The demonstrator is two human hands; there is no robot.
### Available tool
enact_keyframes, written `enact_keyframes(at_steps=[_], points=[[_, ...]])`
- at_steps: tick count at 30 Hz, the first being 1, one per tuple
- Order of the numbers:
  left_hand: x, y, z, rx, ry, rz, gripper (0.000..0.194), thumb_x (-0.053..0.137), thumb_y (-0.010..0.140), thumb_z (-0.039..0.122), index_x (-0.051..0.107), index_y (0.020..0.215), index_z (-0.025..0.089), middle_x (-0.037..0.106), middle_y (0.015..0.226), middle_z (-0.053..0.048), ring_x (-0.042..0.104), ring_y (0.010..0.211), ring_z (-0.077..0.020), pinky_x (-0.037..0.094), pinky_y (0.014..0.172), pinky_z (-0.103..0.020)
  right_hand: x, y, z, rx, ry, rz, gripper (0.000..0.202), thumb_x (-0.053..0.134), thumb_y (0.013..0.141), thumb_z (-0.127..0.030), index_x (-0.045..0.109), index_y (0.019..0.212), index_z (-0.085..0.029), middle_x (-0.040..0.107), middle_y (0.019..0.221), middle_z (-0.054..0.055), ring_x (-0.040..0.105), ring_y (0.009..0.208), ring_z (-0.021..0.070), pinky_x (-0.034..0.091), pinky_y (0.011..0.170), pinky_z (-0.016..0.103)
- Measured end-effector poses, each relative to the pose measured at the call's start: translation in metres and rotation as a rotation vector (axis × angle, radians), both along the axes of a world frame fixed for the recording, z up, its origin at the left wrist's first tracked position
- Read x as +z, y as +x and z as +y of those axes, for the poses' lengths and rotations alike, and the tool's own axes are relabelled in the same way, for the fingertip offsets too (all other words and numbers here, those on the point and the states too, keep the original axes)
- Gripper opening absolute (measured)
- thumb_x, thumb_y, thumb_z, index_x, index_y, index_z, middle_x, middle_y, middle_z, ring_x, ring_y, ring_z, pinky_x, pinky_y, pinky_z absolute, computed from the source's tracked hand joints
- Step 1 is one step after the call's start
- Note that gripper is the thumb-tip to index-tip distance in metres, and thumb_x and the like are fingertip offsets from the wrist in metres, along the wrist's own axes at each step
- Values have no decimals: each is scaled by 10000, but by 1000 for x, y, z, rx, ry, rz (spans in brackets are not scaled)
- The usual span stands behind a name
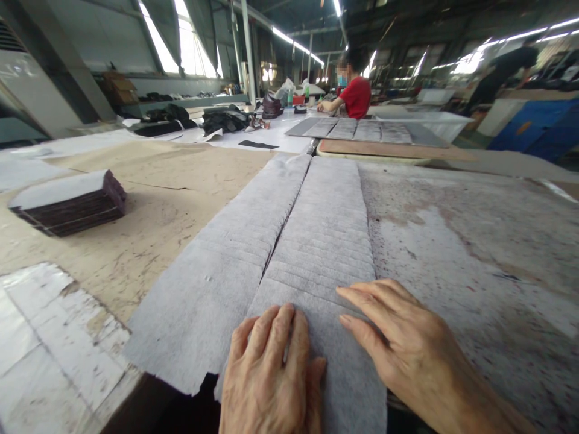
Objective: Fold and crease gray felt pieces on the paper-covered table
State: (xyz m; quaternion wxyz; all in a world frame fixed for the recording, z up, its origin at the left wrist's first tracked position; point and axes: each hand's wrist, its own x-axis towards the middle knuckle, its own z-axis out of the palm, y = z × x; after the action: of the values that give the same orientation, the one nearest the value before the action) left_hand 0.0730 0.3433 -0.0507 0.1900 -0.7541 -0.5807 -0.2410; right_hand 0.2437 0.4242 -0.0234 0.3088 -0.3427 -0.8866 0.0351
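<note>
Two long rows of overlapping grey-white felt-like sheets lie side by side, a left row [199, 289] and a right row [323, 229], with a dark gap between them. My left hand [274, 374] rests flat on the near end of the right row, fingers stretched forward. At that row's right edge, my right hand [402, 343] touches the top sheet, its fingers extended and thumb apart. Nothing shows gripped in either hand. The near end of the left row reaches over the table edge and has a ragged corner.
A bundled stack of dark pieces with a pale top [67, 199] stands on brown paper [181, 211] at left. Dark piles [226, 119] lie farther back. A board with grey strips [357, 129] is ahead; beyond it sits a person in red [357, 96]. Blue bins [534, 126] stand at right.
</note>
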Motion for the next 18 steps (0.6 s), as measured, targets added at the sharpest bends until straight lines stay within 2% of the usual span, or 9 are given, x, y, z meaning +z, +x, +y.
enact_keyframes(at_steps=[6,9,13,18], points=[[-2,1,1,16,6,-47,324,504,817,301,591,1080,133,631,1093,-97,553,990,-250,432,784,-390,2,-5,11,-29,-81,-48,138,510,791,-131,599,893,-153,591,811,60,535,809,201,468,716,364],[-1,1,1,3,11,-33,324,495,823,298,586,1082,126,633,1083,-94,552,982,-243,429,775,-383,6,-8,19,-42,-138,-67,84,583,735,-149,584,813,-181,576,785,38,539,796,187,462,695,327],[-1,4,0,25,-12,-115,302,463,838,288,587,1069,137,627,1094,-94,543,990,-249,419,787,-403,12,-10,25,-50,-233,-110,118,628,666,-122,544,710,-192,563,742,5,535,745,154,448,664,286],[2,7,1,22,-30,-207,278,453,844,261,586,1057,139,625,1076,-96,536,973,-255,407,786,-418,16,-12,27,-48,-277,-152,84,600,711,-149,533,680,-189,559,705,-6,528,710,141,427,637,273]])
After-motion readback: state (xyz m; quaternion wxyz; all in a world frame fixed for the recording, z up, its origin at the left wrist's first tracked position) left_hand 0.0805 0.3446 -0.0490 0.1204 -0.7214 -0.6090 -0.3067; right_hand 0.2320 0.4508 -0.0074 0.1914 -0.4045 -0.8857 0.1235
